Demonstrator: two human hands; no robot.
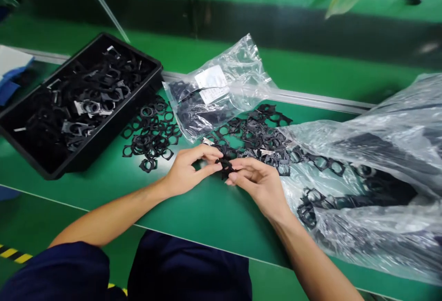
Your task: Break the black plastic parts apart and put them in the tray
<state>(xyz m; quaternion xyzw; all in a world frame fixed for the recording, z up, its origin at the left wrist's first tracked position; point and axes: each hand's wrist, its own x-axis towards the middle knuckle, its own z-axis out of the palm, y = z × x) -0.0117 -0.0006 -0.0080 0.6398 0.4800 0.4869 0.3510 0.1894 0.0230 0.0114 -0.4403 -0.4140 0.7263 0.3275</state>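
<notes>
Between my two hands is a small black plastic part [226, 168], held just above the green tabletop. My left hand [188, 167] pinches its left side between thumb and fingers. On the other side, the thumb and fingertips of my right hand [260, 181] close on the same part. Its exact shape is partly hidden by my fingers. Just behind the hands lies a loose pile of black ring-shaped plastic parts [257, 130]. A second heap of similar black ring parts [152, 135] sits to the left of my left hand.
A black bin [55, 170] holding many black and some silvery parts stands at the left. Behind the piles lies a clear plastic bag [241, 71] with a white label. A large open plastic bag [380, 241] with black parts spreads over the right side. A metal rail [317, 102] runs along the back.
</notes>
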